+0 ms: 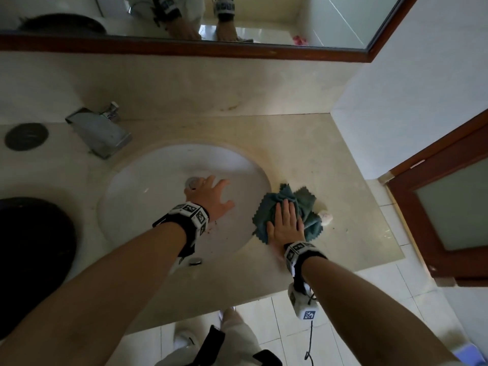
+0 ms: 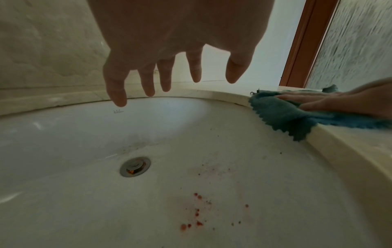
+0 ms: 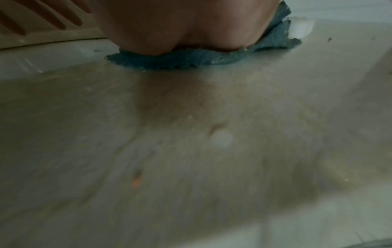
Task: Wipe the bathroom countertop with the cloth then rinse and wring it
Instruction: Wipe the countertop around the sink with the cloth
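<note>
The right hand [image 1: 286, 224] lies flat, fingers straight and together, pressing the cloth [image 1: 303, 207] onto the counter [image 1: 343, 180]. The cloth sits just right of the sink [image 1: 148, 196], its left corner overhanging the sink rim. The cloth is teal, crumpled, with zigzag edges; its long axis runs from the near left, at the sink rim, to the far right, away from the sink. The fingers point toward the back wall.

Touching the cloth's right side, away from the sink, is a small white lump [image 1: 326, 217]; what it is cannot be told.

The left hand [image 1: 211, 196] hangs above the sink bowl, fingers spread wide and relaxed, holding nothing. Below it in the bowl are the drain [image 2: 135, 167] and, nearer the front rim, red specks [image 2: 196, 216].

Behind the sink at its left stands a metal tap [image 1: 103, 132], its spout angled toward the bowl. Left of the tap lies a dark round disc [image 1: 26, 136]. Above the back wall runs a mirror [image 1: 264, 17] in a brown frame. Far right of the sink stands a door [image 1: 449, 207] with frosted glass.
</note>
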A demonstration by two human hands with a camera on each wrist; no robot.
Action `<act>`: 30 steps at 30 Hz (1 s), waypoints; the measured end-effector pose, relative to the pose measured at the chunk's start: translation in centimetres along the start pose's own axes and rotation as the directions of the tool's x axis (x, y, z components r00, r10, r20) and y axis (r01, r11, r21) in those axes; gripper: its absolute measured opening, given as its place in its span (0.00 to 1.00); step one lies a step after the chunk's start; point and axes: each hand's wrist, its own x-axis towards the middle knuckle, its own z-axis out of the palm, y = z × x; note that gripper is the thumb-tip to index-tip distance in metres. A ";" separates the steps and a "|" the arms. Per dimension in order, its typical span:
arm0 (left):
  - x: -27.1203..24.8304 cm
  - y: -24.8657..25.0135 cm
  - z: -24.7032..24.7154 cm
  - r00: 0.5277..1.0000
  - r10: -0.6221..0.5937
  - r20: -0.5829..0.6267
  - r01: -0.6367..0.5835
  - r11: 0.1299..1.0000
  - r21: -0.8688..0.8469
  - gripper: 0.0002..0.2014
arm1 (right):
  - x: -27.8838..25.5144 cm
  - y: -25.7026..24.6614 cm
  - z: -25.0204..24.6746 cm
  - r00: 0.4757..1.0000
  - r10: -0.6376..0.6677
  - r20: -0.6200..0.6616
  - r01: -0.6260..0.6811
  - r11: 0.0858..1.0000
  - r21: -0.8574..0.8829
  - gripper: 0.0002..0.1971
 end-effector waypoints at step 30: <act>6.0 -12.4 -4.9 0.930 -0.366 0.027 0.364 0.910 -0.199 0.31 | 21.8 -14.2 -10.9 0.857 -0.506 0.096 0.508 0.800 -0.319 0.46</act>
